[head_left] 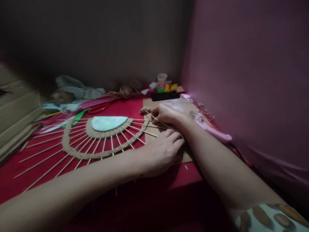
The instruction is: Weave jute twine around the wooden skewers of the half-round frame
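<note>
Your fan-shaped weaving [65, 140] lies left of centre in the frame, its bare sticks [43, 142] radiating past a twine band that curves around the pale-green half-disc [108, 123]. At the band's right end, mid-frame, your right hand [167, 112] has thumb and finger together, apparently clamped on loose twine [145, 110]. Your left hand [162, 153] curls just below; I cannot tell whether its grip holds any. You seem to be weaving twine through the sticks there; the next move likely calls for steady tension and evenly spread sticks.
</note>
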The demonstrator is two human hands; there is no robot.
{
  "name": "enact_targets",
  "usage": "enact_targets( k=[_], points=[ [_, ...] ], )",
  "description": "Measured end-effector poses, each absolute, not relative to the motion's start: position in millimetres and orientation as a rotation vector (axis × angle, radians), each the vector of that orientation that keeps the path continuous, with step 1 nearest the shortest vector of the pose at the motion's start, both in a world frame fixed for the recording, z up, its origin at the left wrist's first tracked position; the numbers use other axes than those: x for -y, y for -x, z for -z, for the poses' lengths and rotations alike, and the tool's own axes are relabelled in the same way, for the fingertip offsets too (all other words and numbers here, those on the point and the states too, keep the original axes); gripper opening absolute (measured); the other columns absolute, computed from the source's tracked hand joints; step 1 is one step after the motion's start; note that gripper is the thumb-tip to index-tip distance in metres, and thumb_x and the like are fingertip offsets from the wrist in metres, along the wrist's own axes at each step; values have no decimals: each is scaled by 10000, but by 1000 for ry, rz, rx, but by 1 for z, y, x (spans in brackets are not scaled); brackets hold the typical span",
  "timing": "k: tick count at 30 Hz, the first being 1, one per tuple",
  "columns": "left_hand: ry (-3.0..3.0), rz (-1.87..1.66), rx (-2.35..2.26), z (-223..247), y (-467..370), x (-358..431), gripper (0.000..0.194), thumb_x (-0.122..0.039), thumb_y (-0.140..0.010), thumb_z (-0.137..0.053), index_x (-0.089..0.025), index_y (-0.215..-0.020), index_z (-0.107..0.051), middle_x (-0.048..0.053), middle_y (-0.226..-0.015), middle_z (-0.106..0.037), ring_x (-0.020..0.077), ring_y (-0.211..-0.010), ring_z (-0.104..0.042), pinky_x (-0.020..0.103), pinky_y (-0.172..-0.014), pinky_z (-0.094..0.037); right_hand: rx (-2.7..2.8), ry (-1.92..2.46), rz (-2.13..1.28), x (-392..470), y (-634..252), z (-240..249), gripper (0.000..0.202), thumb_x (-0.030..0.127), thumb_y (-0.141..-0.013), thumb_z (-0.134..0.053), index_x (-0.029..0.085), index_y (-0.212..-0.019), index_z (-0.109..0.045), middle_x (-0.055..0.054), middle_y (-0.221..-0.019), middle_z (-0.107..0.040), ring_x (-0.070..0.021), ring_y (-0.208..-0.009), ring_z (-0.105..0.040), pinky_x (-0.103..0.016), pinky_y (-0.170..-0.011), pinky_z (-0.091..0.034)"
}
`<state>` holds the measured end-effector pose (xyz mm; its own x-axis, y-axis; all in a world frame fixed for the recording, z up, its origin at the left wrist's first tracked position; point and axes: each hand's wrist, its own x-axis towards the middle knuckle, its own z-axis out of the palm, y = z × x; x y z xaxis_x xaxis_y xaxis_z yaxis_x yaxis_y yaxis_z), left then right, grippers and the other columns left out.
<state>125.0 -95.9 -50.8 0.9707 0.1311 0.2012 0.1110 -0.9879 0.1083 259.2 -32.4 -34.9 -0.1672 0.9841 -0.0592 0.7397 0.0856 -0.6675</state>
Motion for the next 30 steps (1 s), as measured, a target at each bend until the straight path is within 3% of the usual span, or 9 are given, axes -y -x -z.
enact_targets(
  k=[10, 16, 26, 30],
  points=[
    [-2906, -263, -213, 53, -125, 101, 322, -269, -863, -569, -79, -1122, -562, 164, -1176, -578, 279, -1090, -537, 441, -979, -449, 2178, 1801, -505, 36, -252, 31, 153, 96, -712, -546, 159, -716, -686, -27, -597, -601, -129, -567, -455, -266, -557, -313],
    [-2911, -202, -239, 54, -129, 96, 472, -359, -860, -579, -63, -1223, -517, 185, -1260, -534, 314, -1148, -508, 469, -1006, -413, 2151, 1830, -519, 36, -254, 30, 118, 103, -703, -543, 164, -705, -644, 4, -563, -532, -110, -527, -426, -262, -531, -300],
    [-2933, -238, -38, 50, -131, 84, 625, -527, -826, -593, -48, -1219, -509, 196, -1249, -548, 313, -1175, -499, 425, -1035, -368, 2052, 1823, -706, 35, -257, 26, 83, 97, -694, -541, 161, -669, -588, 31, -544, -490, -93, -508, -411, -248, -500, -286],
    [-2982, -262, -91, 51, -134, 86, 486, -447, -842, -594, -59, -1132, -554, 172, -1174, -582, 299, -1128, -506, 434, -1026, -361, 2056, 1807, -714, 35, -257, 26, 99, 121, -728, -538, 161, -639, -558, 26, -545, -492, -95, -517, -426, -246, -498, -283]
  ],
)
